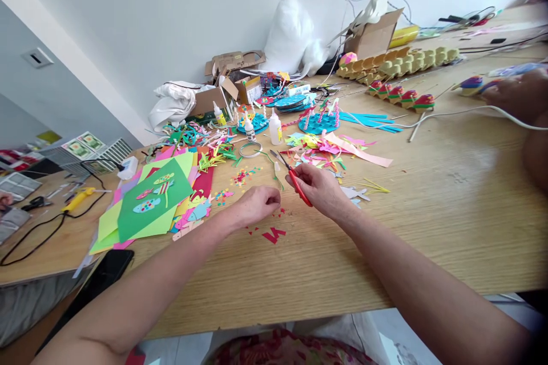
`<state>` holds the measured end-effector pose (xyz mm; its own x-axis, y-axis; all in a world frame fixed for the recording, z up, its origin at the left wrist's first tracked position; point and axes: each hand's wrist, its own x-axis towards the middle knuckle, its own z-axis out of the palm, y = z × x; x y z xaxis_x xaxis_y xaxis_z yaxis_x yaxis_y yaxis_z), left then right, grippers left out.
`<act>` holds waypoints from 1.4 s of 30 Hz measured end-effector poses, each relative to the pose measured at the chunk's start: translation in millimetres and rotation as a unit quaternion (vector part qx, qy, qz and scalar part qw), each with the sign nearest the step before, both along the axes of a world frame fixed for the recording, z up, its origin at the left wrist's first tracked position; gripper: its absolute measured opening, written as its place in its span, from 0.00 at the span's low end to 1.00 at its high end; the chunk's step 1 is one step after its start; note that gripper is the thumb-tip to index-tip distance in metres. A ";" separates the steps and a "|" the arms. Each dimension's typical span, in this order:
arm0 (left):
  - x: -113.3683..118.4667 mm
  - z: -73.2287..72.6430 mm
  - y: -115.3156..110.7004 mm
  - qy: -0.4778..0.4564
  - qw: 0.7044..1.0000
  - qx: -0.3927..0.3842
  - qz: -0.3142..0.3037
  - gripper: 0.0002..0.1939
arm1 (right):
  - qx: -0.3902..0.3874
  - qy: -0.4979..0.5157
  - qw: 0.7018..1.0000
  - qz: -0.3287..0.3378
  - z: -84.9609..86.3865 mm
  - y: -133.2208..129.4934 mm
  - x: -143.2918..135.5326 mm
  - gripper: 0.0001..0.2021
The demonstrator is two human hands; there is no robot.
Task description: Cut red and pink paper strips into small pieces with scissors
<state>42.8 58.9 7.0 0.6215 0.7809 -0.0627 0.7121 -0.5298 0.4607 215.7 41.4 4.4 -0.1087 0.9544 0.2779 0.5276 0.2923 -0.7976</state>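
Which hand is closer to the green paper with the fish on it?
Left. The left hand rests on the table just right of the green paper. The right hand, holding red scissors, is farther right.

Looked like a craft room in a home or small studio, not a factory floor. Long wood-grain table (449, 222) against a plain white wall (171, 5), strewn with cut coloured paper (148, 205), foam scraps and confetti-like bits. Small glue bottles (275, 129) stood among half-made blue paper discs (317, 122). Yellow egg cartons (398, 61), some painted, lay farther back beside torn cardboard boxes (372, 34) and a white stuffed bag (287, 34). Yellow glue gun (79, 198) with black cord lay on a side table. Loose cables trailed across the far end.
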 end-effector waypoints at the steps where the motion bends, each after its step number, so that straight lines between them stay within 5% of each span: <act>1: -3.9 3.0 0.7 0.000 1.000 0.002 -0.005 0.08 | 0.001 -0.003 1.000 -0.002 -0.7 0.4 0.4 0.14; 7: -40.7 23.2 -10.9 0.118 0.991 0.026 -0.050 0.07 | 0.006 -0.027 1.000 0.003 -3.5 1.2 1.3 0.14; 13: -61.2 16.7 -30.6 0.193 0.977 0.058 -0.073 0.08 | -0.010 -0.045 0.999 0.003 -1.8 -0.6 -1.1 0.13; 30: -60.2 -0.5 -23.5 0.212 0.965 0.090 -0.123 0.07 | -0.015 -0.061 0.998 0.010 -2.9 -0.5 -1.7 0.14; 42: -59.3 9.7 -26.7 0.214 0.970 0.069 -0.097 0.06 | -0.009 -0.063 0.998 0.013 -2.7 -0.6 -1.6 0.15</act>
